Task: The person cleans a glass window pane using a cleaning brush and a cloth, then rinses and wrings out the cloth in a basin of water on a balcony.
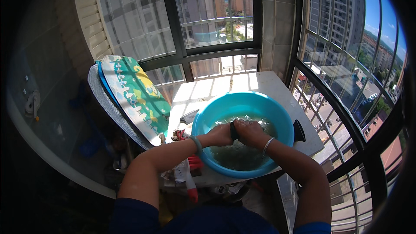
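My left hand and my right hand meet over a turquoise plastic basin. Between them both are closed around a small dark cloth item, mostly hidden by my fingers. Cloudy, greyish water lies in the basin just beneath my hands. My left wrist wears a pale green bangle, my right a silver-coloured one.
The basin stands on a pale tabletop. At its left lies a red-and-white brush. A patterned foam mat leans further left. On the right, a black object sits beside the basin, near barred windows.
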Tool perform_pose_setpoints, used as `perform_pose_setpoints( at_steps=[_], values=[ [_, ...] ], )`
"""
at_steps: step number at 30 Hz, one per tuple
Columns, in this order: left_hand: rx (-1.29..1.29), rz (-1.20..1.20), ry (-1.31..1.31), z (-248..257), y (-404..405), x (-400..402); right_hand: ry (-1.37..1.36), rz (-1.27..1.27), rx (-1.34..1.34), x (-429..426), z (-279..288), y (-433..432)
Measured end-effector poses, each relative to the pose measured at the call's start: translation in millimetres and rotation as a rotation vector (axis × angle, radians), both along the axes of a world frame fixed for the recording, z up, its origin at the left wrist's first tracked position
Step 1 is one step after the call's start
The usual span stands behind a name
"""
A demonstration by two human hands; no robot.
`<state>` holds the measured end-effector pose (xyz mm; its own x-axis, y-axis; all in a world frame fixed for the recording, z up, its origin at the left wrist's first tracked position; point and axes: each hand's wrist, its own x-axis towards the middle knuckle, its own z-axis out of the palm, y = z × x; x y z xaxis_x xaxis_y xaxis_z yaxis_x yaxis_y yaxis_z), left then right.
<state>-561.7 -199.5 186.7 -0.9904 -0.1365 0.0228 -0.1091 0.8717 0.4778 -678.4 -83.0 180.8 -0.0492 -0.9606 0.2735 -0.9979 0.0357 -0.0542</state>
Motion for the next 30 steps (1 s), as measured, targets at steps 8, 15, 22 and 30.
perform_pose_setpoints(
  at_steps=[8,15,22,30],
  values=[
    [0.853,0.243,-0.206,15.2,-4.7,9.4,0.184,0.151,-0.317,-2.8,14.5,2.4],
    [1.581,0.102,-0.111,29.8,-12.9,30.1,-0.48,-0.003,-0.145,-1.3,12.6,7.2],
    [-0.265,-0.141,0.36,44.9,6.5,34.6,-1.642,-0.071,0.091,-26.6,15.2,8.8],
    [-0.978,-0.6,0.633,60.2,-19.3,1.6,-1.749,0.193,0.526,-13.2,40.6,22.9]
  ],
)
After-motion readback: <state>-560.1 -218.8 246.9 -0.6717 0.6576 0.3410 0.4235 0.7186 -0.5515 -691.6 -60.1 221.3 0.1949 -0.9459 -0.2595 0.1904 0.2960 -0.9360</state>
